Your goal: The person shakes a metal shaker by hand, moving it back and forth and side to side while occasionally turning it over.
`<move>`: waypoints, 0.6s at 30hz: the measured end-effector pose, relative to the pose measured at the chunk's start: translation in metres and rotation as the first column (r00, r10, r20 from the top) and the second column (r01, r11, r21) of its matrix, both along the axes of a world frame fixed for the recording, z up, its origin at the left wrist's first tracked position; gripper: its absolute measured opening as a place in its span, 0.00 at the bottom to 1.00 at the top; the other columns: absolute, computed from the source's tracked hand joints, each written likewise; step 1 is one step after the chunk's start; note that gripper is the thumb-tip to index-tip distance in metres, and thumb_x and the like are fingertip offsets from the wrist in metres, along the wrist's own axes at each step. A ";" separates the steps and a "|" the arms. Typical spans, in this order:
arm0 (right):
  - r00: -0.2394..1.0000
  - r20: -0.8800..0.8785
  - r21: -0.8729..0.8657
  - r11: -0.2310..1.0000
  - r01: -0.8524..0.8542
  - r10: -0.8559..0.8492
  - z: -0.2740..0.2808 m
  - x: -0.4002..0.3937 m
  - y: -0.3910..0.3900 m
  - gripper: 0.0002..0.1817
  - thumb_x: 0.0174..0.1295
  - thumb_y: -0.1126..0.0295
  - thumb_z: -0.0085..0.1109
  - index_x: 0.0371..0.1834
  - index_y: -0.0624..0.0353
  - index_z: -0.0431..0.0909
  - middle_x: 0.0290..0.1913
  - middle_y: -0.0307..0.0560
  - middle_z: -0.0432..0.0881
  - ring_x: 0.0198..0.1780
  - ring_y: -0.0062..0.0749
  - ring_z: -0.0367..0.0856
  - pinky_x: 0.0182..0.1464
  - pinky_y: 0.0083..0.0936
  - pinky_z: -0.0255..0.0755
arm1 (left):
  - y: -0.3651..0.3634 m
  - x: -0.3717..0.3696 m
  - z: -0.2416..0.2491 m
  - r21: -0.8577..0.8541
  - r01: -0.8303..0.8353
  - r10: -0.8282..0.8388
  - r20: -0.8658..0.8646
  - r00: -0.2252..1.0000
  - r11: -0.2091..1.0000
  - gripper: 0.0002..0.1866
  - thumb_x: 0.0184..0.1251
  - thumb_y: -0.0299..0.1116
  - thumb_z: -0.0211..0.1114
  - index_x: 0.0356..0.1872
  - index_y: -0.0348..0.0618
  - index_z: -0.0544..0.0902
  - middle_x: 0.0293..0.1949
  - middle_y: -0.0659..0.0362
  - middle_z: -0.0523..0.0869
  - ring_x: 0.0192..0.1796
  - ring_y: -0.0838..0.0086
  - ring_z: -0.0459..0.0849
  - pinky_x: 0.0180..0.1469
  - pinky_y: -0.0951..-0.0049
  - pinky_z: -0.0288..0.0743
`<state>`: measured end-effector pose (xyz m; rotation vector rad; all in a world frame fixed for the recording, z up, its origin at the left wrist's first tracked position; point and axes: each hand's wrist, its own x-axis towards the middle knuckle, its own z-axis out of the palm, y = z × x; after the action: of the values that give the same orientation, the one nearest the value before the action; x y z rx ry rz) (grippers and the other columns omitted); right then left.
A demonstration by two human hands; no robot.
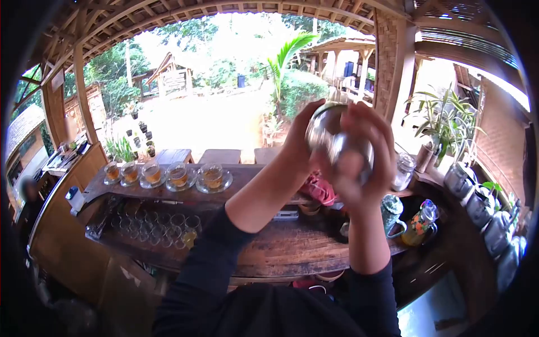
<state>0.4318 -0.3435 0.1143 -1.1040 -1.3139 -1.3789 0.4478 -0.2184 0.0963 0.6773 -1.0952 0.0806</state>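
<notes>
Both my hands are raised in front of me around a shiny metal shaker (332,133), which is smeared by motion. My left hand (302,130) is closed on its left side, with most of the fingers hidden behind it. From the right, my right hand (375,151) wraps its fingers over the metal; they look blurred. Behind and below the hands, a red cloth (319,190) lies on the wooden counter (292,247).
Several glass cups of amber drink (178,177) stand on saucers along the raised ledge at left. Below them are several upright clear glasses (151,224). At right stand a speckled enamel mug (391,214), a patterned pitcher (420,224) and a glass jar (404,171).
</notes>
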 end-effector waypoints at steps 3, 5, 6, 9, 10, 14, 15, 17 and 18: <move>0.948 0.301 -0.106 0.985 0.139 -0.102 -0.013 -0.029 -0.031 0.22 0.45 0.59 0.70 0.45 0.53 0.82 0.51 0.46 0.82 0.57 0.47 0.77 0.54 0.44 0.73 | -0.020 -0.029 0.023 -0.058 0.090 -0.104 -0.298 0.949 0.994 0.23 0.71 0.48 0.53 0.54 0.38 0.76 0.46 0.48 0.84 0.48 0.62 0.84 0.53 0.60 0.79; 0.956 0.282 -0.029 0.996 0.086 -0.075 -0.024 -0.027 -0.031 0.21 0.43 0.58 0.72 0.43 0.47 0.82 0.52 0.44 0.81 0.53 0.46 0.79 0.50 0.44 0.72 | -0.027 -0.032 0.024 -0.052 0.059 -0.063 -0.075 0.995 0.997 0.22 0.70 0.46 0.55 0.54 0.37 0.76 0.47 0.49 0.83 0.49 0.62 0.84 0.53 0.59 0.79; 0.962 0.268 0.010 0.998 0.059 -0.060 -0.031 -0.025 -0.030 0.20 0.42 0.58 0.73 0.42 0.44 0.83 0.53 0.42 0.80 0.50 0.46 0.80 0.48 0.44 0.72 | -0.016 -0.013 0.027 -0.057 0.064 -0.068 -0.076 0.995 0.996 0.22 0.70 0.46 0.55 0.54 0.37 0.76 0.47 0.49 0.83 0.49 0.62 0.84 0.53 0.59 0.79; 0.996 0.046 0.050 0.996 0.075 -0.078 -0.004 0.035 -0.007 0.24 0.43 0.65 0.71 0.46 0.60 0.79 0.51 0.53 0.79 0.50 0.49 0.80 0.50 0.37 0.75 | -0.004 0.031 0.013 0.144 -0.189 0.206 -0.116 0.972 0.971 0.20 0.71 0.42 0.52 0.52 0.37 0.77 0.46 0.49 0.84 0.50 0.63 0.83 0.54 0.61 0.78; 0.942 -0.317 0.086 0.993 -0.085 0.108 0.001 0.023 -0.004 0.24 0.44 0.67 0.70 0.46 0.63 0.78 0.52 0.56 0.79 0.50 0.50 0.80 0.52 0.37 0.75 | -0.013 0.029 0.009 0.151 -0.802 0.769 0.229 0.597 0.578 0.19 0.72 0.42 0.50 0.50 0.37 0.78 0.44 0.50 0.85 0.47 0.65 0.85 0.51 0.64 0.80; 0.864 0.490 -0.103 0.976 0.191 -0.118 0.001 -0.016 -0.044 0.23 0.44 0.63 0.74 0.44 0.55 0.80 0.52 0.49 0.81 0.53 0.50 0.80 0.54 0.42 0.75 | -0.009 -0.011 0.022 -0.108 0.419 -0.424 -0.412 0.806 0.902 0.22 0.71 0.45 0.53 0.57 0.39 0.74 0.49 0.48 0.83 0.49 0.59 0.84 0.53 0.60 0.79; 0.865 0.490 -0.103 0.978 0.182 -0.109 0.001 -0.014 -0.042 0.23 0.44 0.63 0.74 0.44 0.55 0.80 0.52 0.49 0.81 0.53 0.50 0.80 0.54 0.42 0.75 | -0.022 -0.028 0.020 -0.082 0.257 -0.270 -0.276 0.922 0.963 0.22 0.71 0.45 0.53 0.58 0.41 0.72 0.49 0.48 0.83 0.49 0.58 0.84 0.53 0.58 0.79; 0.844 0.521 -0.039 0.984 0.174 -0.128 -0.004 -0.006 -0.034 0.23 0.42 0.62 0.74 0.43 0.55 0.81 0.50 0.48 0.82 0.53 0.51 0.79 0.53 0.42 0.75 | -0.026 -0.041 0.019 -0.080 0.106 -0.120 -0.194 0.974 0.991 0.23 0.71 0.47 0.54 0.61 0.47 0.70 0.51 0.48 0.82 0.49 0.56 0.83 0.52 0.55 0.79; 0.835 0.532 -0.005 0.985 0.172 -0.143 -0.007 -0.002 -0.029 0.22 0.41 0.62 0.74 0.42 0.56 0.81 0.50 0.48 0.82 0.54 0.51 0.79 0.52 0.42 0.74 | -0.015 -0.031 0.023 -0.035 0.327 -0.327 -0.202 0.923 0.945 0.24 0.71 0.47 0.52 0.61 0.43 0.70 0.50 0.48 0.82 0.54 0.58 0.81 0.55 0.58 0.78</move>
<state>0.4300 -0.3723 0.1071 -0.9076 -1.6850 -1.8740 0.4165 -0.2334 0.1196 0.4814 -0.9940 -0.2714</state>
